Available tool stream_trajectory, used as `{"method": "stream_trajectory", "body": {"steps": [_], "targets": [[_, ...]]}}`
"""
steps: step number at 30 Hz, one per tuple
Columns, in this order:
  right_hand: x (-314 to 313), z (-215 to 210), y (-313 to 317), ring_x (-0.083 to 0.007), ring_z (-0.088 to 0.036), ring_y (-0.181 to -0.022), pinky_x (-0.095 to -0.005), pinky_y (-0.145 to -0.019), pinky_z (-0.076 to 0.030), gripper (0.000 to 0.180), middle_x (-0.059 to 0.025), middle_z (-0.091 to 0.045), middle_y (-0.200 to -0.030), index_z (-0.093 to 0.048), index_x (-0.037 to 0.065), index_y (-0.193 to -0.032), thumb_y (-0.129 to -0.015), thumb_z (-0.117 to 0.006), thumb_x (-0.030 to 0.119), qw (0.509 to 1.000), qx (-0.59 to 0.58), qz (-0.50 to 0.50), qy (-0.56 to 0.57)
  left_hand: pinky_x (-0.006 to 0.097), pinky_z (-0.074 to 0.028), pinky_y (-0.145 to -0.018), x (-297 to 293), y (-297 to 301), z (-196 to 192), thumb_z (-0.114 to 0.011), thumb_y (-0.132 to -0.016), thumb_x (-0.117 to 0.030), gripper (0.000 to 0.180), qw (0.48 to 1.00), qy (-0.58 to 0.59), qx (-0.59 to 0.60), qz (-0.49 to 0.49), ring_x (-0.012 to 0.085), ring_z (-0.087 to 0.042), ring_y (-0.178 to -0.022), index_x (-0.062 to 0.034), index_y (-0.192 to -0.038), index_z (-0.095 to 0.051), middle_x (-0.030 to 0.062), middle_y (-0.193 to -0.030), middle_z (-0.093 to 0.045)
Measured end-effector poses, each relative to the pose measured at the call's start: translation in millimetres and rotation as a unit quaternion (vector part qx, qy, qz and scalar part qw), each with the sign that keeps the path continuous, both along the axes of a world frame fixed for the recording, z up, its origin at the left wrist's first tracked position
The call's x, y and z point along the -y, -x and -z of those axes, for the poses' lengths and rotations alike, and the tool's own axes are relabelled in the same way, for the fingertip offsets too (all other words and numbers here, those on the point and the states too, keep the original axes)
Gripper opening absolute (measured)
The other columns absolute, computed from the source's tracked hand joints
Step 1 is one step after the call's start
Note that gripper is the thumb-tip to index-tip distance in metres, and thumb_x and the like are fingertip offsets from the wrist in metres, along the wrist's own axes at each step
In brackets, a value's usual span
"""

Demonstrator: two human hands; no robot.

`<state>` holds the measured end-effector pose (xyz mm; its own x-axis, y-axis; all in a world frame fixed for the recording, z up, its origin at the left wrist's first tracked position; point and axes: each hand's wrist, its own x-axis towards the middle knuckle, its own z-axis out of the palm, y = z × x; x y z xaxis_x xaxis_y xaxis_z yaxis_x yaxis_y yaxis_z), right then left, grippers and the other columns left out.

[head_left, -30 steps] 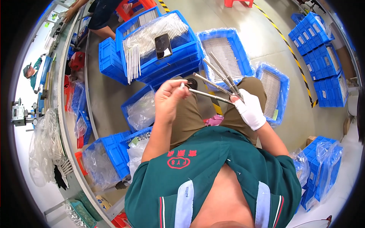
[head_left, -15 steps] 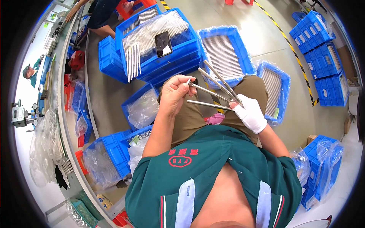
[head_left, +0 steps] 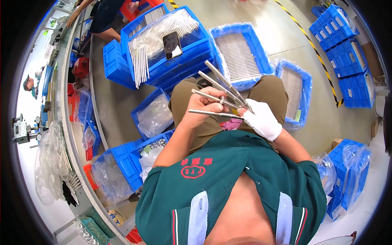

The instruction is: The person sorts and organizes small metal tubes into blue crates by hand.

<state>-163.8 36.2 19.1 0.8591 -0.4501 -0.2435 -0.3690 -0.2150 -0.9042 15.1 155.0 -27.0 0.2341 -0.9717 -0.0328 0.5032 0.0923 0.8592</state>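
Note:
My right hand, in a white glove with bare fingertips showing, grips several slim metal rods by their near ends, above my lap. The rods fan out to the left and away from me. My bare left hand is closed among them, with thumb and fingers pinching a small round metal fitting. The fitting sits at one of the rods; whether it is around that rod or only beside it I cannot tell. One rod passes over my left fingers, and another lies below them.
Ahead are stacked blue crates with rods, plastic film and a phone on top. Lined bins of rods stand on the floor. A workbench edge runs along the left; more crates stand right. Another person's arm shows top left.
My left hand has moved right, toward my right hand, bringing the small fitting from a rod's far end to lower down among the rods. The rods have shifted slightly left.

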Motion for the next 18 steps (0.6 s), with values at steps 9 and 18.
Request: {"method": "stream_trajectory", "body": {"steps": [9,18], "targets": [[17.0,20.6,14.4,-0.0124,-0.047,-0.053,-0.0277,-0.050,-0.038,0.029,-0.0063,-0.051,-0.059,-0.055,0.001,-0.079,-0.085,-0.056,0.029,0.993,-0.045,0.011,-0.111,0.023,-0.041,-0.062,-12.1,-41.6,-16.4,-0.063,-0.082,-0.029,0.039,0.980,0.029,0.120,-0.153,0.0136,-0.054,-0.069,0.0038,-0.102,-0.056,0.0081,-0.075,-0.058],[6.5,15.3,16.1,-0.0052,-0.038,-0.051,-0.0224,-0.046,-0.032,0.024,0.0012,-0.047,-0.061,-0.056,0.002,-0.081,-0.086,-0.055,0.025,0.964,-0.072,-0.008,-0.257,0.022,-0.046,-0.061,-4.5,-37.7,-9.3,-0.069,-0.078,-0.029,0.040,0.995,0.010,0.050,-0.085,0.0121,-0.059,-0.067,0.0017,-0.101,-0.057,0.0073,-0.080,-0.062]]}}
